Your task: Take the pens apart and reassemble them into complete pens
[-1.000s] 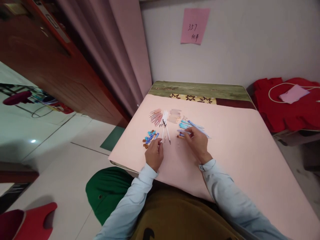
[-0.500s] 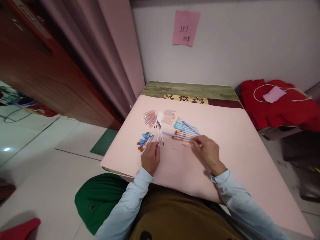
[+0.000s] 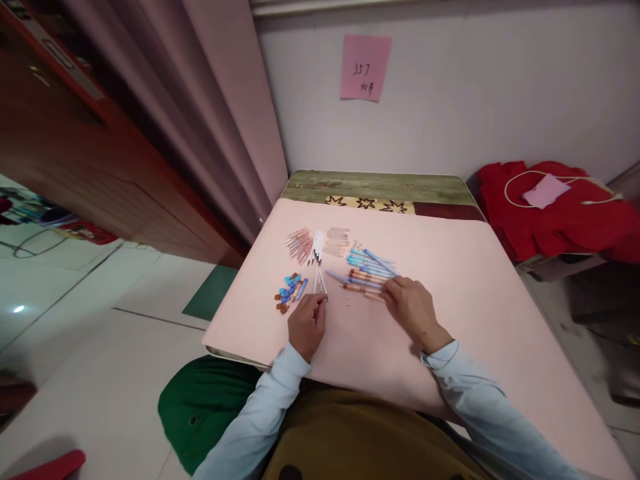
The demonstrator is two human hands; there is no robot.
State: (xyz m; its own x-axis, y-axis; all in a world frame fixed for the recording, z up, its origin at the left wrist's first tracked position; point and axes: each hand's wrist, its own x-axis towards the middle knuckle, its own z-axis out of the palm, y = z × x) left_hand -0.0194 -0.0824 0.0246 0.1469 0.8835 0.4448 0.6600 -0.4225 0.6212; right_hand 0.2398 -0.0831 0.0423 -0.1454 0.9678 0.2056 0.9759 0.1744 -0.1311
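Blue and brown pens (image 3: pixel 369 275) lay side by side on the worktop (image 3: pixel 450 267), the right hand (image 3: pixel 413 307) at their right ends. The left hand (image 3: pixel 307 327) was at two white refills (image 3: pixel 316 279), beside caps (image 3: pixel 289 291). Whether either grip had closed on anything, I could not tell.

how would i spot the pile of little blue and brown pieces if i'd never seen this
On the pink-covered table, look left, just beyond the person's left hand. The pile of little pieces there is blue and brown, mostly short and chunky, unlike the slender white sticks nearby.
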